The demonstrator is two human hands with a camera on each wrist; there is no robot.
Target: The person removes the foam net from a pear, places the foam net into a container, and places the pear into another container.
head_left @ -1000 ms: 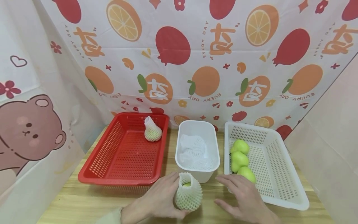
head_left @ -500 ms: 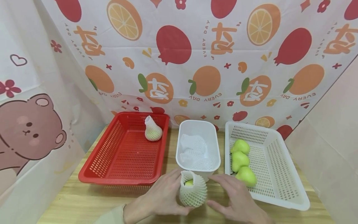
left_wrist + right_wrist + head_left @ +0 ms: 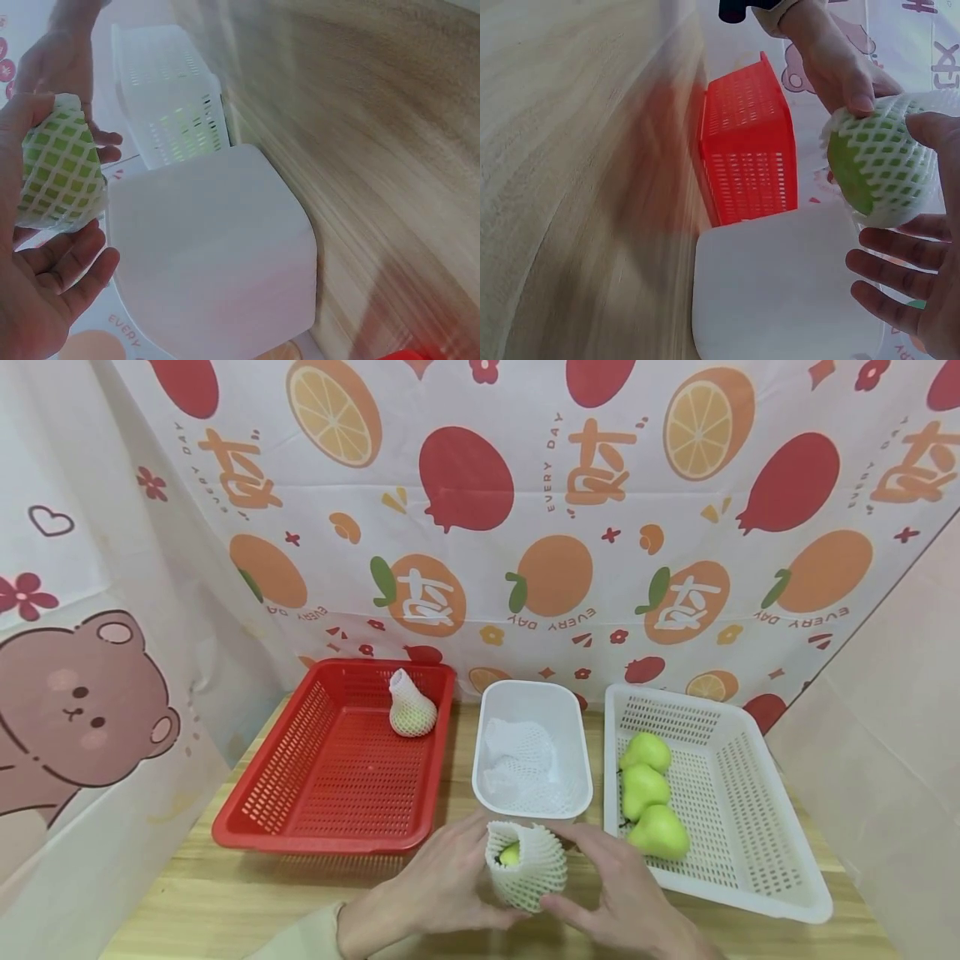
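Observation:
A green pear in a white foam net sleeve (image 3: 534, 877) is upright above the table in front of the white tub; the sleeve's open top shows a bit of pear. My left hand (image 3: 442, 881) grips its left side, thumb in front and fingers behind. On its other side my right hand (image 3: 622, 889) holds it between thumb and index finger. In the right wrist view, bare green skin of the pear (image 3: 849, 174) shows at the sleeve's wide end, and the remaining right fingers (image 3: 891, 274) reach out below it.
The white tub (image 3: 487, 693) holds loose foam nets (image 3: 517, 752). At left stands a red basket (image 3: 322, 843) with a netted pear (image 3: 412, 710). A white basket (image 3: 780, 906) at right holds 3 bare pears (image 3: 660, 832). A printed cloth (image 3: 480, 568) hangs behind the wooden table (image 3: 195, 910).
My right hand has moved left from beside the white basket onto the netted pear. The left hand has carried the pear slightly right, and the sleeve's opening has tipped to the left.

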